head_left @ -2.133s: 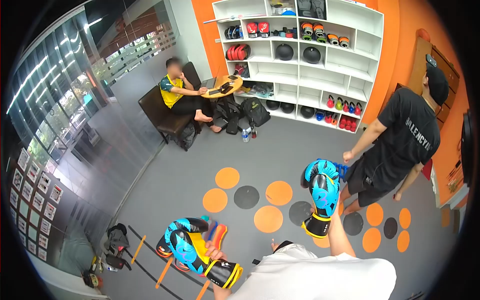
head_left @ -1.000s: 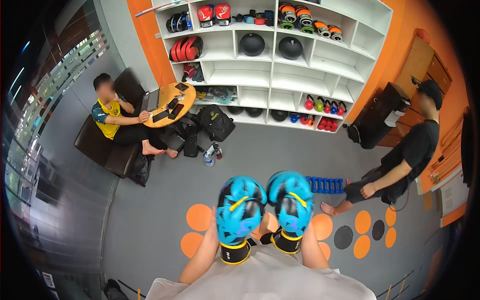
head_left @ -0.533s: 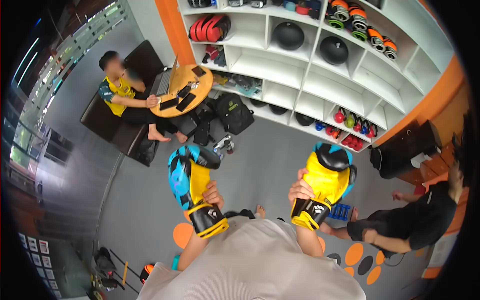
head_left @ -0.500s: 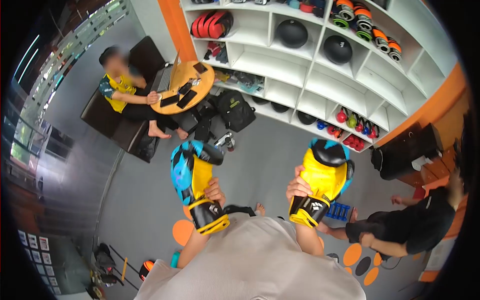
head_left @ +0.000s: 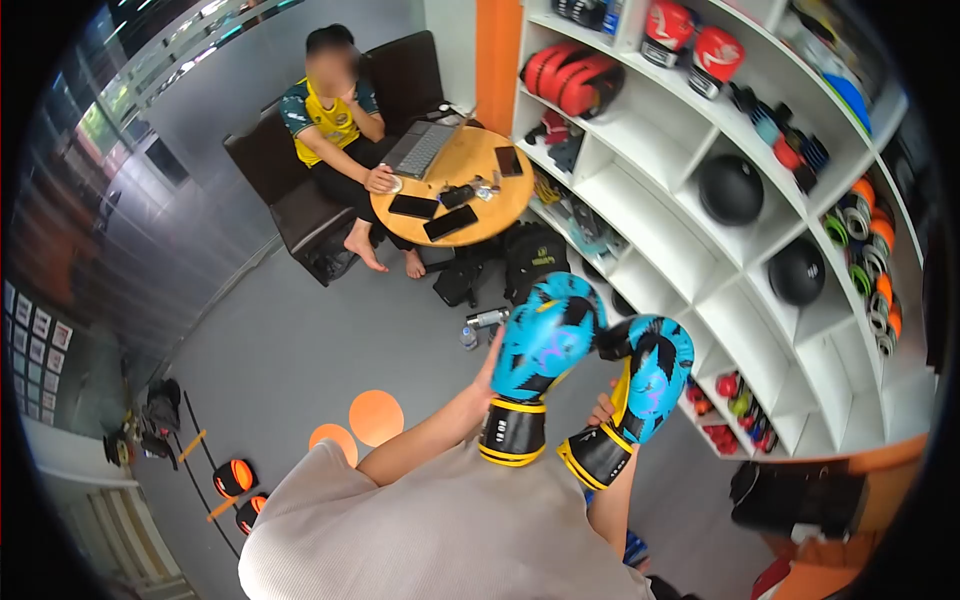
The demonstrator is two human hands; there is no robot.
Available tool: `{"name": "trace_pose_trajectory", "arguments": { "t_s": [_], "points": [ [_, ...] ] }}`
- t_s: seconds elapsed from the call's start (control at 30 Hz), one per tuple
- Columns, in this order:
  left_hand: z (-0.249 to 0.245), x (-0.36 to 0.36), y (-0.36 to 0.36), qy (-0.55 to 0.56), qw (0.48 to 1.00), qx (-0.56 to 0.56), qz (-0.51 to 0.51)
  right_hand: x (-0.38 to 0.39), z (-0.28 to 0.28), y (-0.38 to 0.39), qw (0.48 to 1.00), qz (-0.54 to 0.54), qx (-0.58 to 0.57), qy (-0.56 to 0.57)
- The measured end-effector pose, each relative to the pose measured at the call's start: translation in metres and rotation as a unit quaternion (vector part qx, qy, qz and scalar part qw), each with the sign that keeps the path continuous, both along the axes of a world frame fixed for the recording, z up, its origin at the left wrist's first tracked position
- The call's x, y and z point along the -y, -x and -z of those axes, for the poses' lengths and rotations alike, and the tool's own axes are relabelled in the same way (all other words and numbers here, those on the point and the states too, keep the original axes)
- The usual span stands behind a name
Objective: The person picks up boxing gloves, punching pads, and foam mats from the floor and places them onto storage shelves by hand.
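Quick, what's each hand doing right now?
Left hand: holding a blue-and-black boxing glove, fingers mostly hidden.
Right hand: closed on the matching glove.

Gloves are blue w/ blk patches & yellow trim; shirt lt. grey; shelf white; floor grey w/ orange dots.

Grey floor with orange circles and, apparently, a small bottle.

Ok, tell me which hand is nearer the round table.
Left: the left hand is on the near side of the round table; the right hand is farther off, to its right.
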State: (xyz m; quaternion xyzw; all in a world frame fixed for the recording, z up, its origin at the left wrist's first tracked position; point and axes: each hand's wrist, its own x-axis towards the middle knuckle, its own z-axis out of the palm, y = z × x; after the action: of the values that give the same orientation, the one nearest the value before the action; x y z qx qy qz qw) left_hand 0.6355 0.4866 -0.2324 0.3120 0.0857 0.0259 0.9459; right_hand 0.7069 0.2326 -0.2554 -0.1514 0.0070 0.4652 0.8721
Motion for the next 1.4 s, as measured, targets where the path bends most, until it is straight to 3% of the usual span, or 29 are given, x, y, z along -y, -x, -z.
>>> {"name": "trace_pose_trajectory", "arguments": {
  "t_s": [0.03,0.07,0.23,0.3,0.33,0.4,0.53,0.57,0.63,0.7,0.77,0.8,0.83,0.93,1.1,1.23,1.27,1.3,1.33,1.4],
  "points": [
    [-0.009,-0.013,-0.010,0.248,0.966,0.046,0.048,-0.004,-0.004,-0.025,1.000,0.015,-0.004,0.020],
    [-0.020,-0.020,-0.020,0.269,0.960,0.021,0.076,-0.016,-0.003,-0.044,0.999,0.032,-0.008,0.040],
    [-0.031,-0.062,-0.073,0.237,0.966,-0.058,0.083,-0.035,-0.015,-0.096,0.993,0.096,0.031,0.063],
    [-0.021,-0.078,-0.099,0.157,0.983,-0.078,0.053,-0.033,-0.011,-0.119,0.987,0.130,0.051,0.080],
    [-0.034,-0.086,-0.107,0.177,0.978,-0.095,0.063,-0.031,-0.009,-0.133,0.969,0.193,0.039,0.149],
    [-0.012,-0.096,-0.124,0.141,0.982,-0.114,0.043,-0.041,-0.029,-0.153,0.924,0.293,-0.025,0.244],
    [0.011,-0.102,-0.179,0.090,0.980,-0.177,-0.031,-0.024,0.003,-0.233,0.932,0.251,-0.017,0.260],
    [0.019,-0.099,-0.194,0.061,0.978,-0.193,-0.056,-0.018,0.016,-0.254,0.952,0.219,-0.034,0.214],
    [0.039,-0.097,-0.222,0.062,0.970,-0.219,-0.084,-0.011,0.025,-0.284,0.911,0.264,0.001,0.317],
    [0.046,-0.098,-0.252,0.055,0.966,-0.232,-0.095,-0.010,0.027,-0.325,0.908,0.244,-0.006,0.342],
    [0.041,-0.100,-0.279,-0.039,0.956,-0.225,-0.182,-0.013,0.021,-0.360,0.948,0.141,-0.032,0.283],
    [0.032,-0.100,-0.296,-0.080,0.942,-0.232,-0.230,-0.019,0.021,-0.383,0.925,0.157,-0.006,0.346],
    [0.026,-0.105,-0.313,-0.099,0.917,-0.291,-0.253,-0.032,-0.015,-0.390,0.897,0.161,0.011,0.412],
    [-0.014,-0.101,-0.357,-0.249,0.900,-0.236,-0.268,-0.039,-0.008,-0.432,0.945,0.086,-0.047,0.313],
    [-0.020,-0.129,-0.455,-0.437,0.846,-0.154,-0.264,-0.057,-0.043,-0.466,0.938,0.072,0.000,0.340],
    [-0.012,-0.163,-0.541,-0.618,0.716,-0.143,-0.291,-0.072,-0.013,-0.482,0.950,0.044,-0.007,0.309],
    [-0.009,-0.173,-0.566,-0.615,0.725,-0.125,-0.284,-0.063,-0.006,-0.486,0.955,0.032,-0.028,0.295],
    [-0.006,-0.181,-0.590,-0.611,0.736,-0.106,-0.272,-0.072,-0.043,-0.480,0.946,0.072,-0.012,0.316],
    [-0.033,-0.178,-0.603,-0.635,0.723,-0.135,-0.236,-0.070,-0.030,-0.488,0.953,0.062,-0.026,0.296],
    [-0.024,-0.198,-0.655,-0.601,0.753,-0.126,-0.235,-0.078,-0.028,-0.505,0.960,0.061,-0.038,0.272]
  ]
}}
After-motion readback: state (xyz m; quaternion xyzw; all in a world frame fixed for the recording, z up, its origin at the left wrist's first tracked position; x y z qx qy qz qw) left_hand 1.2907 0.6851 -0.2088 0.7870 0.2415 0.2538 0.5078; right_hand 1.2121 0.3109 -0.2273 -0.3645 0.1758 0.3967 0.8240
